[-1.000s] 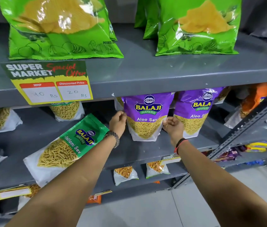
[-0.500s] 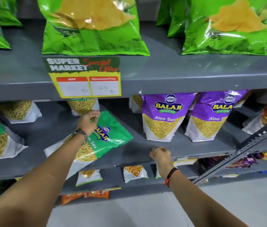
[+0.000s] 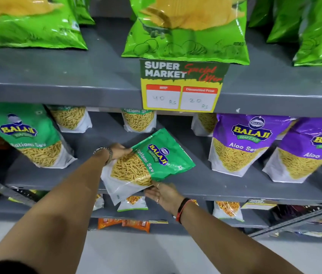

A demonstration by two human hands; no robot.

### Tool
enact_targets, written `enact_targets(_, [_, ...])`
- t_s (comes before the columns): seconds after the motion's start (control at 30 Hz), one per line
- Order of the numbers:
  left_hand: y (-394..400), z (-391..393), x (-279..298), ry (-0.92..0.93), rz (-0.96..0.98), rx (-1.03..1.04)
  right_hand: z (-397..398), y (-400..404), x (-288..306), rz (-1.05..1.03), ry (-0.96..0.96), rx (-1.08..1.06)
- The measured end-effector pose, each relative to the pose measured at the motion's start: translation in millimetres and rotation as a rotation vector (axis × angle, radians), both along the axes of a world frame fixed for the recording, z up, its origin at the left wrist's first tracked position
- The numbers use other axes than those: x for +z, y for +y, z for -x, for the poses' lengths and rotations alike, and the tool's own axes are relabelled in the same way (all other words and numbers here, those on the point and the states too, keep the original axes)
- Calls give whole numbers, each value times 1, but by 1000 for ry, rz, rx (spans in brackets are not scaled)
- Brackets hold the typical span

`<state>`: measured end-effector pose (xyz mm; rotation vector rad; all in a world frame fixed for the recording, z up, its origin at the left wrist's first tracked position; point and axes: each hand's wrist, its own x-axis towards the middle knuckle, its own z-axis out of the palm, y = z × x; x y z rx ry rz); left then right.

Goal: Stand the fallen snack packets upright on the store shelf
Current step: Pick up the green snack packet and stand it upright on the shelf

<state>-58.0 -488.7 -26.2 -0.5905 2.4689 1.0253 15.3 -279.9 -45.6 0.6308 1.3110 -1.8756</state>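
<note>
A: Nearest first — where's the right hand point(image 3: 163, 194)?

B: Under the near lower edge of the fallen green Ratlami Sev packet point(image 3: 146, 165), fingers loosely spread, touching the clear white bottom part.

A: Left hand point(image 3: 119, 152)?

B: On the packet's left edge, fingers pressed flat along it, thumb hidden. Can't tell whether it's a real grip.

A: Packet position?

B: Tilted, green top pointing far-right, bottom hanging over the front lip of the middle shelf point(image 3: 235, 189) — not upright.

A: Neighbours?

B: Upright green packet point(image 3: 29, 135) to the left, two purple Aloo Sev packets point(image 3: 243, 143) standing right. Farther up, price tag point(image 3: 182, 86) below the chip bags point(image 3: 186, 28).
</note>
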Motion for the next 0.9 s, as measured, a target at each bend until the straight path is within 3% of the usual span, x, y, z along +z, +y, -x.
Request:
enact_targets(0.2, [12, -21, 14, 105, -108, 83, -1, 2, -10, -149, 27, -148])
enact_targets(0.37, [35, -54, 22, 210, -246, 188, -7, 38, -4, -191, 239, -167])
enact_targets(0.67, [113, -111, 32, 395, -619, 596, 5, 103, 31, -441, 548, -189])
enact_targets(0.9, [143, -132, 36, 421, -791, 661, 9, 124, 48, -518, 657, -161])
